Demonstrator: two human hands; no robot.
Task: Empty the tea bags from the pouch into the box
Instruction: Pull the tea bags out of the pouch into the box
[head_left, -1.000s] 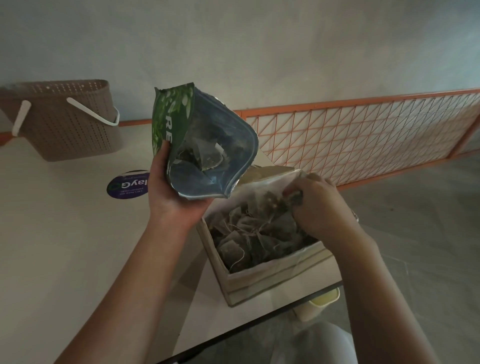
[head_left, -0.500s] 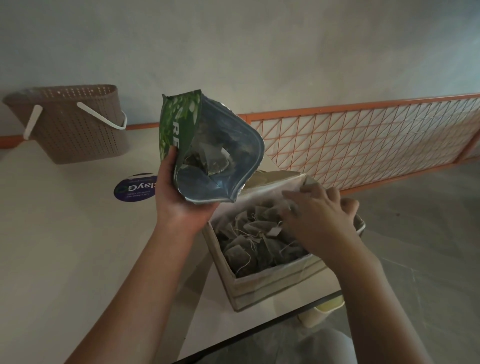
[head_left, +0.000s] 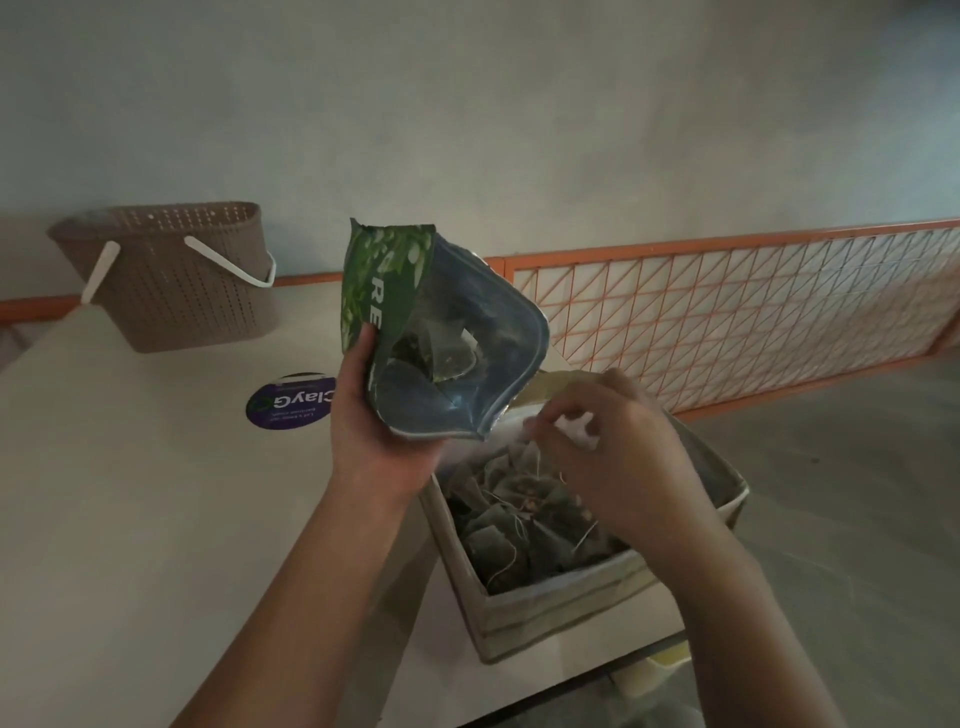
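My left hand (head_left: 374, 436) grips a green pouch (head_left: 395, 291) from below and holds it up above the table, its open mouth turned toward me. A few tea bags (head_left: 452, 353) lie inside against the silvery lining. Just right of it, a cardboard box (head_left: 561, 608) stands at the table's front right corner, filled with several tea bags (head_left: 498, 525) and their strings. My right hand (head_left: 618, 457) hovers over the box with loosely curled fingers, fingertips close to the pouch's lower lip. I see nothing held in it.
A brown perforated basket (head_left: 176, 286) with white handles stands at the back left of the pale table (head_left: 130, 519). A round purple sticker (head_left: 288, 400) lies behind my left hand. An orange wire grid (head_left: 727, 322) runs along the wall at right. The table edge passes just beyond the box.
My right hand has lifted out of the box's tea bags and moved up and left toward the pouch mouth. The left hand keeps the pouch raised in about the same pose.
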